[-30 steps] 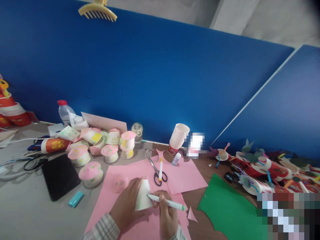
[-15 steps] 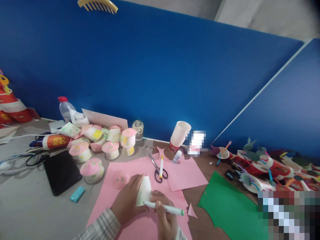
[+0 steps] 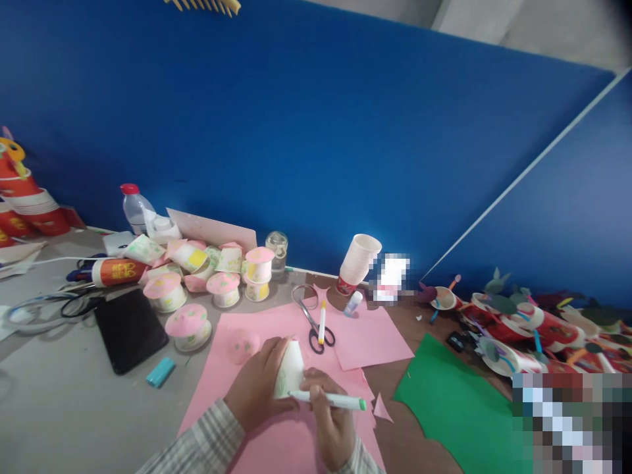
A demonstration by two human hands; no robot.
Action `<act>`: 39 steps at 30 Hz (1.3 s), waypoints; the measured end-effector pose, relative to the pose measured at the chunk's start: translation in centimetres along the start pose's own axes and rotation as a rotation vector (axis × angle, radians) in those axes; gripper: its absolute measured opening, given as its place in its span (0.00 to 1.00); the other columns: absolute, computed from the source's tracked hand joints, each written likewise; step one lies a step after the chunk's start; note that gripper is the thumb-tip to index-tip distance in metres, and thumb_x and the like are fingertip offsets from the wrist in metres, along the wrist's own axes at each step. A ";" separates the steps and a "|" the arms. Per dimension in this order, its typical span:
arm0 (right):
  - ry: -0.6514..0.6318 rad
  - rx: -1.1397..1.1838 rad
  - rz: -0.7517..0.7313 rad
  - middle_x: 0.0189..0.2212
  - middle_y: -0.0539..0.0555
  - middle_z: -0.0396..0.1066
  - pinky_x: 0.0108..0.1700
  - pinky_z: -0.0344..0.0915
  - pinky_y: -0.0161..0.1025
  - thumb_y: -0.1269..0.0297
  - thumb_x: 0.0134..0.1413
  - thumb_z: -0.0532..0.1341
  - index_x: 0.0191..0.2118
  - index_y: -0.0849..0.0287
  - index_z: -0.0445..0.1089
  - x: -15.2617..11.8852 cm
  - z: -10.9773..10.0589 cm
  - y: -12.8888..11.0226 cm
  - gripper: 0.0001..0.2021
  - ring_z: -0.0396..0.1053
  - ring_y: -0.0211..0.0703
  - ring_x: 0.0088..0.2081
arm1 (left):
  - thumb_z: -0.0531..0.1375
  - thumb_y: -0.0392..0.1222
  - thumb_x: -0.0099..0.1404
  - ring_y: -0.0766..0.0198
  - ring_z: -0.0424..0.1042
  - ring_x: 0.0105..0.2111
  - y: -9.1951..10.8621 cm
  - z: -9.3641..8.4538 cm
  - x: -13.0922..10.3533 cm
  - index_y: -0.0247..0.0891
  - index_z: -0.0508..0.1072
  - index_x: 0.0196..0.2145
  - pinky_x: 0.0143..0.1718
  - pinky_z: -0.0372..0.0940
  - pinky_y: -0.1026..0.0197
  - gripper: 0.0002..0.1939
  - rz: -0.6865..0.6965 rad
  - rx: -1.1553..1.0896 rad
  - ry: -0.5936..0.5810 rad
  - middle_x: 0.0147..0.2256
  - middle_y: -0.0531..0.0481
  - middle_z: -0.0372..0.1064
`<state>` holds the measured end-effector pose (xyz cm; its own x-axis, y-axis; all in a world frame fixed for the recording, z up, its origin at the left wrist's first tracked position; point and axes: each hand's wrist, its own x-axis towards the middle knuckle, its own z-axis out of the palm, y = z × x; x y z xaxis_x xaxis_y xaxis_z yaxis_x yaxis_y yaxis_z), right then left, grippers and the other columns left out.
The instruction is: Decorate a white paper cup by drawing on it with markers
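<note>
My left hand (image 3: 259, 382) is wrapped round a white paper cup (image 3: 290, 372) that lies tilted on its side, with green marks drawn on it. In my right hand (image 3: 330, 421) is a white marker (image 3: 336, 400) with a green end; its tip touches or nearly touches the lower part of the cup. Under both hands lies pink paper (image 3: 212, 395). A pink decorated disc (image 3: 243, 345) rests on the paper beside my left hand. Scissors (image 3: 316, 328) and a yellow-ended marker (image 3: 322, 324) lie beyond my hands.
Decorated cups (image 3: 187, 322) and a black tablet (image 3: 131, 331) are at the left, near a teal cap (image 3: 160, 372). Stacked paper cups (image 3: 359, 260) and a glue stick (image 3: 353, 304) stand behind. Green paper (image 3: 459, 401) and red cup figures (image 3: 553, 329) lie at the right.
The view has shifted slightly, moving most things a little right and up in the picture. Both hands keep their hold on the cup and the marker.
</note>
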<state>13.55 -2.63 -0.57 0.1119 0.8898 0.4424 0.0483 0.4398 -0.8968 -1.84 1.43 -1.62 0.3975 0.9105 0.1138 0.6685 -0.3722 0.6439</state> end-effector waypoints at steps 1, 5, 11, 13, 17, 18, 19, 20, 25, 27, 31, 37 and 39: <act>-0.001 -0.002 -0.001 0.17 0.50 0.67 0.27 0.66 0.38 0.63 0.52 0.52 0.23 0.56 0.72 0.0 0.0 -0.1 0.14 0.68 0.47 0.23 | 0.69 0.54 0.35 0.56 0.58 0.48 0.1 0.0 0.0 0.53 0.40 0.53 0.47 0.61 0.53 0.54 0.002 0.004 -0.002 0.49 0.52 0.53; -0.012 -0.027 0.002 0.17 0.51 0.68 0.26 0.65 0.37 0.64 0.52 0.52 0.22 0.57 0.72 0.1 0.0 -0.2 0.14 0.69 0.48 0.24 | 0.69 0.54 0.35 0.55 0.59 0.48 0.3 -0.1 0.0 0.51 0.40 0.53 0.46 0.61 0.53 0.54 0.005 0.019 -0.012 0.49 0.51 0.53; -0.001 -0.107 0.000 0.17 0.50 0.69 0.24 0.64 0.36 0.64 0.51 0.52 0.23 0.57 0.72 0.0 -0.2 0.0 0.14 0.68 0.45 0.21 | 0.69 0.55 0.35 0.54 0.58 0.48 0.2 0.0 0.0 0.51 0.40 0.53 0.45 0.62 0.52 0.54 0.014 0.031 -0.006 0.49 0.50 0.53; 0.035 -0.123 0.021 0.17 0.50 0.69 0.21 0.63 0.35 0.63 0.51 0.52 0.24 0.57 0.72 0.0 -0.3 0.1 0.14 0.66 0.43 0.18 | 0.69 0.56 0.35 0.54 0.58 0.48 0.2 0.1 0.0 0.52 0.40 0.53 0.45 0.62 0.52 0.54 0.013 0.027 0.001 0.50 0.51 0.53; 0.069 -0.046 0.087 0.15 0.49 0.67 0.19 0.61 0.34 0.60 0.52 0.51 0.21 0.58 0.71 0.0 -0.3 0.5 0.16 0.64 0.42 0.17 | 0.69 0.55 0.34 0.53 0.57 0.49 0.2 0.0 0.0 0.52 0.40 0.53 0.46 0.61 0.51 0.55 -0.005 0.032 -0.013 0.50 0.50 0.52; 0.062 -0.022 0.097 0.15 0.49 0.67 0.20 0.62 0.34 0.59 0.52 0.51 0.20 0.58 0.71 -0.1 -0.3 0.5 0.17 0.65 0.43 0.18 | 0.69 0.54 0.34 0.53 0.57 0.49 0.2 0.0 0.0 0.52 0.40 0.53 0.46 0.61 0.51 0.55 -0.006 0.033 -0.017 0.50 0.50 0.52; 0.057 -0.005 0.103 0.15 0.49 0.66 0.22 0.63 0.35 0.59 0.52 0.51 0.20 0.58 0.70 -0.1 -0.3 0.6 0.17 0.66 0.44 0.20 | 0.69 0.54 0.34 0.53 0.57 0.49 0.2 0.0 0.0 0.52 0.39 0.53 0.47 0.60 0.51 0.55 -0.006 0.033 -0.020 0.50 0.50 0.52; 0.054 0.007 0.106 0.15 0.49 0.66 0.23 0.64 0.36 0.60 0.52 0.52 0.20 0.58 0.70 -0.2 -0.3 0.7 0.16 0.67 0.45 0.21 | 0.69 0.54 0.35 0.53 0.57 0.49 0.2 0.0 0.0 0.52 0.39 0.53 0.47 0.60 0.51 0.55 -0.004 0.032 -0.020 0.50 0.50 0.52; 0.034 0.001 0.112 0.18 0.51 0.69 0.24 0.64 0.37 0.63 0.51 0.52 0.20 0.58 0.70 -0.3 -0.3 0.8 0.15 0.67 0.45 0.21 | 0.69 0.53 0.35 0.52 0.57 0.49 0.1 0.2 0.0 0.52 0.39 0.53 0.47 0.60 0.49 0.54 0.000 0.023 -0.010 0.50 0.51 0.52; 0.031 -0.033 0.108 0.19 0.52 0.70 0.23 0.63 0.36 0.64 0.50 0.53 0.21 0.58 0.71 -0.2 -0.4 0.7 0.14 0.66 0.44 0.20 | 0.69 0.54 0.35 0.52 0.57 0.49 0.1 0.2 -0.1 0.53 0.39 0.53 0.47 0.60 0.48 0.55 0.001 0.016 -0.010 0.50 0.50 0.51; 0.038 -0.089 0.110 0.17 0.50 0.69 0.19 0.61 0.33 0.64 0.50 0.53 0.21 0.59 0.71 0.0 -0.5 0.6 0.13 0.63 0.41 0.17 | 0.70 0.54 0.34 0.52 0.57 0.49 0.0 0.3 -0.1 0.52 0.38 0.53 0.47 0.60 0.50 0.56 0.002 0.026 -0.011 0.50 0.50 0.51; 0.076 0.028 0.162 0.13 0.47 0.64 0.22 0.64 0.35 0.58 0.50 0.53 0.19 0.58 0.69 0.2 -0.5 0.7 0.16 0.64 0.41 0.17 | 0.69 0.55 0.36 0.53 0.56 0.50 0.1 0.2 -0.1 0.51 0.39 0.53 0.48 0.59 0.50 0.54 0.029 0.013 0.004 0.50 0.50 0.52; 0.075 -0.005 0.153 0.12 0.47 0.64 0.22 0.65 0.35 0.58 0.49 0.54 0.18 0.58 0.70 0.3 -0.5 0.4 0.16 0.65 0.43 0.18 | 0.69 0.55 0.35 0.52 0.56 0.50 0.1 0.2 -0.1 0.51 0.40 0.53 0.48 0.59 0.49 0.54 0.021 0.012 0.007 0.50 0.49 0.52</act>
<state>14.05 -2.24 -0.83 0.1925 0.9346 0.2992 0.0303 0.2991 -0.9537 -1.68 1.30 -1.67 0.4070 0.9037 0.1330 0.6672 -0.3936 0.6324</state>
